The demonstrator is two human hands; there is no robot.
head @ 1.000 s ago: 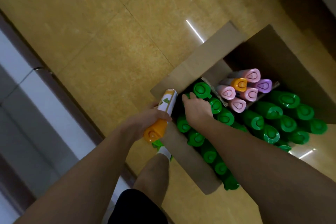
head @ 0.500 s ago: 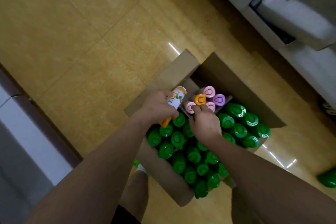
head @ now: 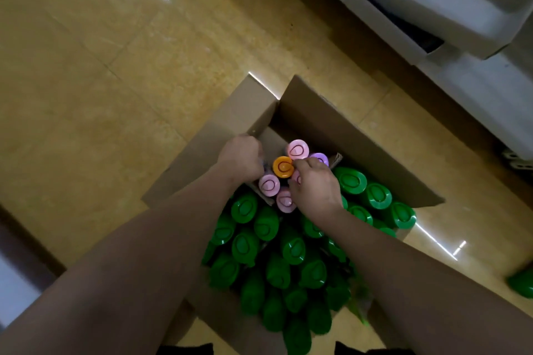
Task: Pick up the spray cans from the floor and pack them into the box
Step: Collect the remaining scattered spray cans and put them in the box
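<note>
An open cardboard box (head: 360, 135) stands on the floor, packed with upright green-capped spray cans (head: 294, 248). In its far corner stand a few pink-capped cans (head: 298, 149), a purple-capped one (head: 318, 158) and an orange-capped one (head: 283, 166). My left hand (head: 242, 158) is down in the box's far-left corner beside the orange cap, its fingers curled round a spray can that is almost wholly hidden under it. My right hand (head: 314, 184) lies over the pink group, fingertips and thumb curled on a pink-capped can (head: 297, 179).
One green can (head: 519, 282) lies on the tan tiled floor at the right edge. White furniture or appliances (head: 432, 8) line the upper right. The box's flaps (head: 230, 124) stand open to the left and the far side.
My left hand has carried the orange-capped can from the box's left flap into the far-left corner and lowered it. My right hand has shifted from the green caps onto the pink group. My view has tilted further over the box.
</note>
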